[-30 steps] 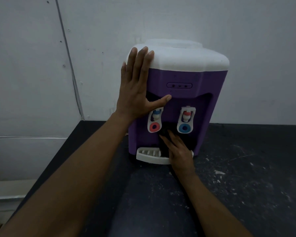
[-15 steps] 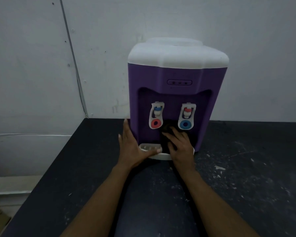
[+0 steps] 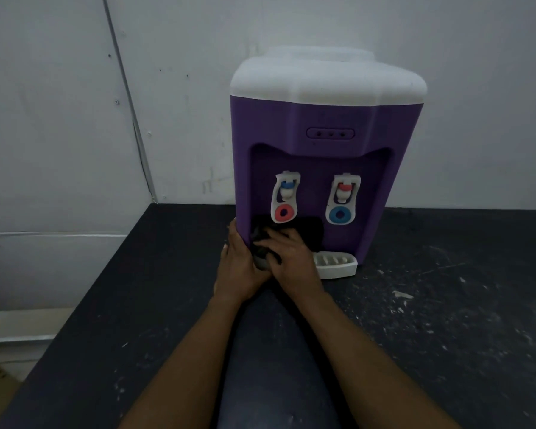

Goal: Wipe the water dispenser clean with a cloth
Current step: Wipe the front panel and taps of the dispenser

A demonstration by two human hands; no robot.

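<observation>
A purple plastic water dispenser (image 3: 322,125) with a white domed lid (image 3: 322,85) stands upright at the far middle of a black, paint-flecked table (image 3: 446,320), before a white panelled wall (image 3: 75,119). In the recess at its foot, a black cloth (image 3: 310,233) lies bunched against the purple back panel. My right hand (image 3: 291,261) lies over it, fingers curled round the bunch and pressing it to the plastic. My left hand (image 3: 239,267), fingers straight and together, lies flat against the dispenser's lower left corner, seemingly to steady it; its thumb is hidden.

The dispenser rises straight ahead of both hands, its long axis vertical, so nearly all of it lies above and to the right of the cloth. The right hand is the nearer to that part.

Two white taps hang in the recess: a red-ringed tap (image 3: 283,198) directly above the cloth and a blue-ringed tap (image 3: 341,201) to its right. I judge they would block a straight upward stroke. A white slotted drip tray (image 3: 334,266) juts from the base just right of my right hand, its left end covered by my hands.
</observation>
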